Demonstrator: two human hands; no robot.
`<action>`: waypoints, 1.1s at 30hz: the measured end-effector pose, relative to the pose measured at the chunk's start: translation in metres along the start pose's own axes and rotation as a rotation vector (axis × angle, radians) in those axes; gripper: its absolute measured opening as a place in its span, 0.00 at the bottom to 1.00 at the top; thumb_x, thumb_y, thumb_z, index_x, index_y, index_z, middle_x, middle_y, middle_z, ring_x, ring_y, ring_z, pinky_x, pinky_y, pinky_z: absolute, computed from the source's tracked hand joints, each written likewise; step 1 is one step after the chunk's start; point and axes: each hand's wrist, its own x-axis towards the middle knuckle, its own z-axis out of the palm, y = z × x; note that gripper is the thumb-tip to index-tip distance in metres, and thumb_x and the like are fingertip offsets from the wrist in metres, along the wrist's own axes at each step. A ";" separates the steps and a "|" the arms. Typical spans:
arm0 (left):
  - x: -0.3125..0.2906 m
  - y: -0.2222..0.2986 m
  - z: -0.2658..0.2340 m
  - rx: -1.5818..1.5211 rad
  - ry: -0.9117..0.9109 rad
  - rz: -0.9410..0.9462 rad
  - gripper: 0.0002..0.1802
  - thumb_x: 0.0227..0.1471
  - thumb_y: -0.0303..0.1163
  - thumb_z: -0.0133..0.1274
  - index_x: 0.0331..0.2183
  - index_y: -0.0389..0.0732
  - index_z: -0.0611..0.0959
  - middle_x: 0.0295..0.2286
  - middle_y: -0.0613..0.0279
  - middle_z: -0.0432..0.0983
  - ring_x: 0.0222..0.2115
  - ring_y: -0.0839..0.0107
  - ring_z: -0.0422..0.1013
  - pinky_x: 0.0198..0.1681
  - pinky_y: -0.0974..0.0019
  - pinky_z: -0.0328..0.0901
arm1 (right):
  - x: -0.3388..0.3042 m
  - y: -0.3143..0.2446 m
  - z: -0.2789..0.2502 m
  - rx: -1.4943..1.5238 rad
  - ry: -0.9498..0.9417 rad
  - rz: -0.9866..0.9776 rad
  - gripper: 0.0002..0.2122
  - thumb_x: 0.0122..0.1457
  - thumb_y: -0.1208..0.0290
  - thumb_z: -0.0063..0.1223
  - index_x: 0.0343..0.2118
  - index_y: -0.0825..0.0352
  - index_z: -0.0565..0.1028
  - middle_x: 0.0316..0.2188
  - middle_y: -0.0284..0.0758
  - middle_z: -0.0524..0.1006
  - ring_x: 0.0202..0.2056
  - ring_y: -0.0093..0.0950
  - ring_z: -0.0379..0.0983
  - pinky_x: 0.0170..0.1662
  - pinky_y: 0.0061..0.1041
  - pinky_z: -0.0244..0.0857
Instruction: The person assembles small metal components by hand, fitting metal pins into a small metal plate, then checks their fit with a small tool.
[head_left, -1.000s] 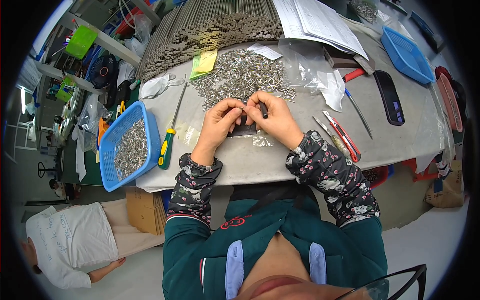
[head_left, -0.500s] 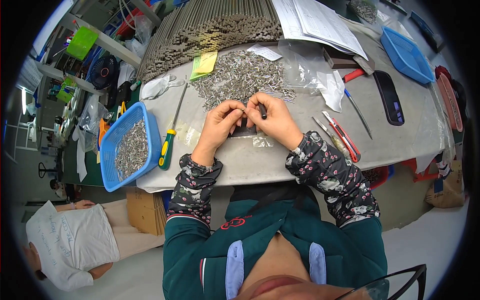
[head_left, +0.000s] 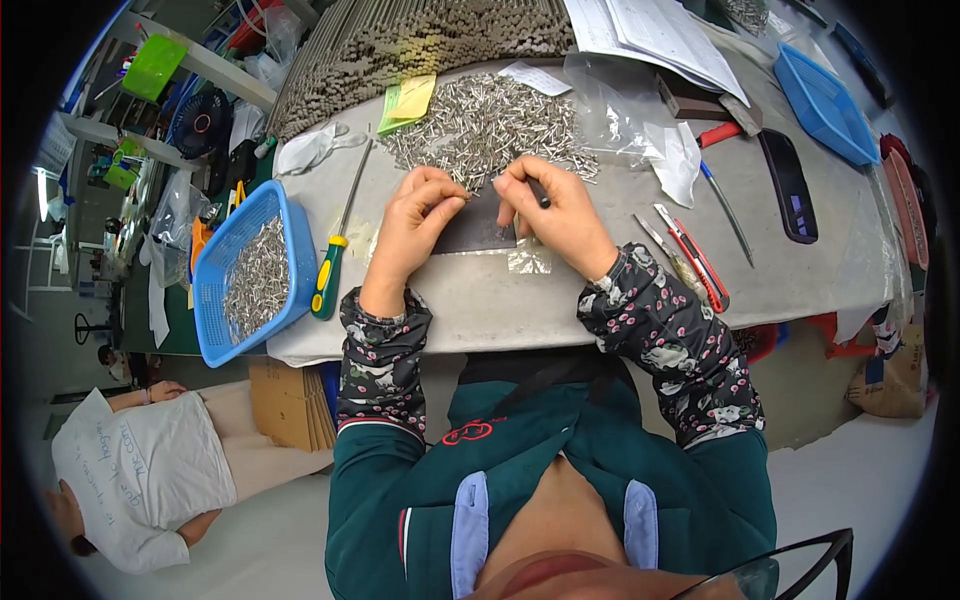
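My left hand point(head_left: 412, 222) is closed in a pinch at the near edge of a pile of small metal pins point(head_left: 490, 125). Whatever sits between its fingertips is too small to make out. My right hand point(head_left: 562, 212) is closed around a black pen-like tool point(head_left: 542, 194), whose rounded end pokes out past the fingers. Between and below the hands lies a dark flat plate point(head_left: 472, 234), partly covered by them. A piece of clear tape point(head_left: 528, 260) shows at its right corner.
A blue basket point(head_left: 302, 262) of pins and a green-yellow screwdriver point(head_left: 329, 278) lie left. Bundled metal rods point(head_left: 420, 38) fill the back. To the right are a red cutter knife point(head_left: 697, 262), a blue pen point(head_left: 727, 212), a phone point(head_left: 788, 188) and papers point(head_left: 650, 40). Another person point(head_left: 150, 470) is at far left.
My hands have moved apart, the left one leftward and the right one slightly right, uncovering more of the dark plate. The black tool stays in my right hand.
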 end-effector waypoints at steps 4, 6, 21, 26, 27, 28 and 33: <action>-0.003 -0.014 -0.004 0.204 -0.130 -0.086 0.05 0.41 0.21 0.54 0.27 0.37 0.80 0.25 0.61 0.70 0.26 0.68 0.68 0.30 0.70 0.63 | 0.001 0.004 0.000 0.135 -0.045 0.027 0.13 0.61 0.61 0.38 0.32 0.67 0.69 0.17 0.31 0.73 0.15 0.13 0.62 0.19 0.11 0.54; -0.002 -0.018 -0.003 0.177 -0.120 -0.101 0.05 0.41 0.21 0.54 0.27 0.36 0.80 0.25 0.60 0.70 0.26 0.67 0.69 0.29 0.69 0.63 | 0.003 0.005 0.000 0.183 -0.023 0.031 0.15 0.60 0.58 0.41 0.33 0.68 0.70 0.13 0.29 0.70 0.15 0.14 0.63 0.19 0.14 0.57; 0.001 -0.022 -0.003 0.261 -0.172 -0.206 0.05 0.42 0.25 0.54 0.26 0.37 0.77 0.25 0.60 0.68 0.24 0.66 0.67 0.28 0.67 0.62 | 0.004 0.030 0.002 0.139 0.021 0.109 0.04 0.51 0.76 0.48 0.26 0.72 0.72 0.20 0.31 0.73 0.24 0.16 0.70 0.27 0.15 0.63; 0.001 -0.026 -0.006 0.283 -0.209 -0.224 0.05 0.43 0.27 0.53 0.26 0.38 0.76 0.25 0.60 0.68 0.24 0.64 0.67 0.28 0.66 0.62 | 0.006 0.034 0.003 0.177 0.024 0.112 0.04 0.48 0.78 0.47 0.25 0.72 0.71 0.21 0.30 0.73 0.25 0.17 0.70 0.28 0.16 0.64; 0.001 -0.027 -0.006 0.281 -0.208 -0.225 0.05 0.43 0.27 0.53 0.26 0.38 0.76 0.25 0.60 0.68 0.24 0.64 0.67 0.28 0.66 0.62 | 0.005 0.034 0.004 0.215 0.028 0.107 0.04 0.48 0.78 0.47 0.25 0.73 0.71 0.21 0.30 0.73 0.25 0.17 0.70 0.29 0.16 0.64; 0.001 -0.028 -0.006 0.276 -0.208 -0.225 0.05 0.43 0.28 0.53 0.26 0.38 0.76 0.25 0.60 0.68 0.24 0.64 0.67 0.28 0.66 0.62 | 0.005 0.034 0.004 0.215 0.028 0.108 0.04 0.48 0.78 0.47 0.25 0.73 0.71 0.21 0.30 0.73 0.25 0.17 0.70 0.29 0.16 0.64; 0.001 -0.029 -0.005 0.277 -0.204 -0.226 0.05 0.43 0.28 0.53 0.26 0.39 0.76 0.25 0.60 0.68 0.24 0.64 0.67 0.28 0.66 0.62 | 0.005 0.037 0.005 0.186 0.022 0.106 0.04 0.48 0.78 0.48 0.25 0.73 0.72 0.21 0.31 0.73 0.25 0.17 0.71 0.29 0.15 0.64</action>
